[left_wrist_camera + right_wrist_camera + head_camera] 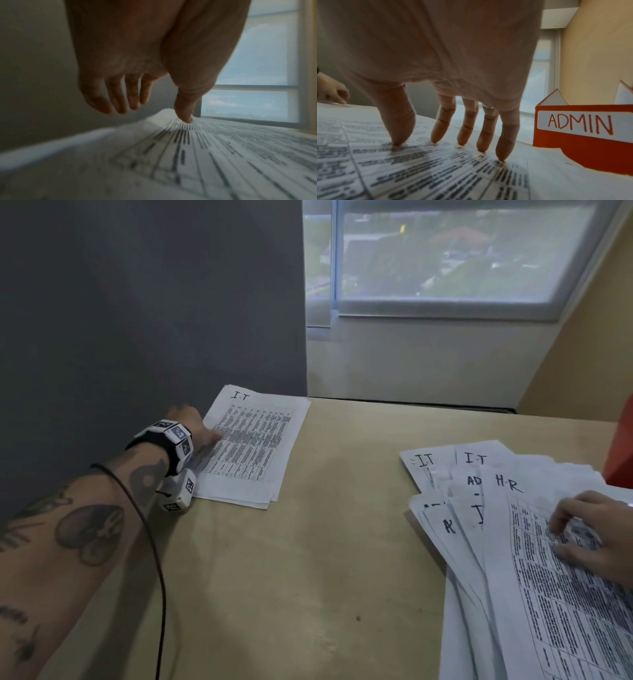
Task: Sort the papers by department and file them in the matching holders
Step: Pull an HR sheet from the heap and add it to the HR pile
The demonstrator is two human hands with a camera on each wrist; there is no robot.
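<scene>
bare table [342,525] between paper piles | ADMIN holder [583,148] blocks right edge

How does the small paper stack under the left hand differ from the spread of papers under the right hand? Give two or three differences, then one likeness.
1. The I.T stack is squared up; the fanned pile is splayed, with mixed I.T, AD and H.R headings.
2. The I.T stack is thin and sits by the grey wall; the fanned pile is larger, near the orange ADMIN holder.
3. The left hand touches its stack with the thumb; the right hand presses with all fingertips.

Both hold printed tables.
</scene>
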